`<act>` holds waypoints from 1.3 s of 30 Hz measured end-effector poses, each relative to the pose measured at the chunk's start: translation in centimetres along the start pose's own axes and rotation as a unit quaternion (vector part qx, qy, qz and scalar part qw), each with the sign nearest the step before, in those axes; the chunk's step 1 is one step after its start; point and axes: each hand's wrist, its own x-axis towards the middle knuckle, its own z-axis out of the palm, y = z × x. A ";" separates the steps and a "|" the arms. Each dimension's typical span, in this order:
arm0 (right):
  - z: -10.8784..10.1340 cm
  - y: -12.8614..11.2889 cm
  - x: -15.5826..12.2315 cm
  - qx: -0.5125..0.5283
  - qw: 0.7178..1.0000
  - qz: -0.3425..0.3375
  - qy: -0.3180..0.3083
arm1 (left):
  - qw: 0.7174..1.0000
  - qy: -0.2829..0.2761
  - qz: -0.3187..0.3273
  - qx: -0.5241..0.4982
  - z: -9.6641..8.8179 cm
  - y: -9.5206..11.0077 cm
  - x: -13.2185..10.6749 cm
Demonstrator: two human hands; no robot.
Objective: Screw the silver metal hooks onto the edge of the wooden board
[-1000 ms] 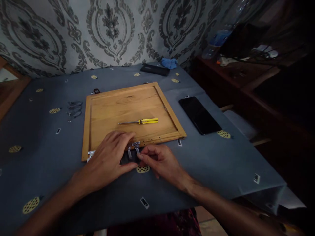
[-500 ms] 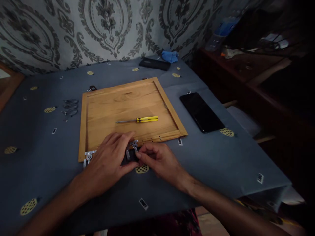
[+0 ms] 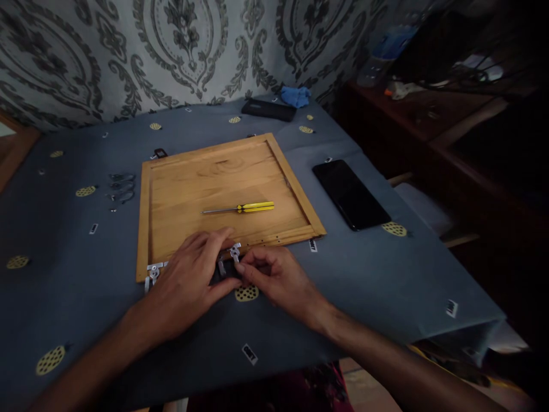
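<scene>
A wooden board (image 3: 218,183) with a raised frame lies on the blue cloth. A yellow-handled screwdriver (image 3: 242,209) rests on it. At the board's near edge sits a small metal hook (image 3: 234,252). My right hand (image 3: 274,277) pinches that hook with thumb and forefinger. My left hand (image 3: 189,280) lies flat beside it, fingers stretched over the board's near edge and touching the hook's left side. Another metal hook (image 3: 153,273) is at the board's near left corner.
A black phone (image 3: 349,194) lies right of the board. Several spare metal hooks (image 3: 121,187) lie left of it. A dark case (image 3: 268,110) and blue cloth (image 3: 295,95) sit at the back by the patterned wall. A dark wooden cabinet (image 3: 429,120) stands at right.
Both hands have stayed at the hook by the board's near edge; my right fingers have closed in slightly toward it. The view has shifted a little.
</scene>
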 end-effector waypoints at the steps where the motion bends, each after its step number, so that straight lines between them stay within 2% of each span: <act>1: 0.0 0.0 0.0 -0.002 1.000 -0.002 0.000 | 1.000 0.000 -0.002 -0.001 0.0 0.0 0.0; 13: 0.0 0.1 -0.1 -0.017 1.000 -0.021 0.005 | 0.999 0.021 -0.016 0.023 0.3 0.5 -0.2; 16: -0.4 0.2 -0.5 -0.056 0.997 -0.050 0.025 | 0.999 0.025 -0.019 0.024 0.3 0.7 -0.1; 19: -1.1 0.5 -1.0 -0.190 0.970 -0.135 0.072 | 0.999 0.019 -0.027 0.013 0.3 0.7 -0.1; 22: -1.8 0.9 -1.1 -0.336 0.907 -0.232 0.097 | 0.999 0.018 -0.038 0.009 0.3 0.7 -0.1; 25: -2.1 1.1 -1.0 -0.403 0.863 -0.292 0.092 | 0.999 0.021 -0.038 0.018 0.3 0.6 -0.1; 32: -2.3 1.5 -0.9 -0.422 0.853 -0.306 0.038 | 0.999 0.028 -0.029 0.013 0.3 0.4 -0.1; 39: -2.5 2.1 -0.9 -0.415 0.846 -0.334 0.036 | 0.999 0.015 -0.049 -0.003 0.4 0.3 -0.2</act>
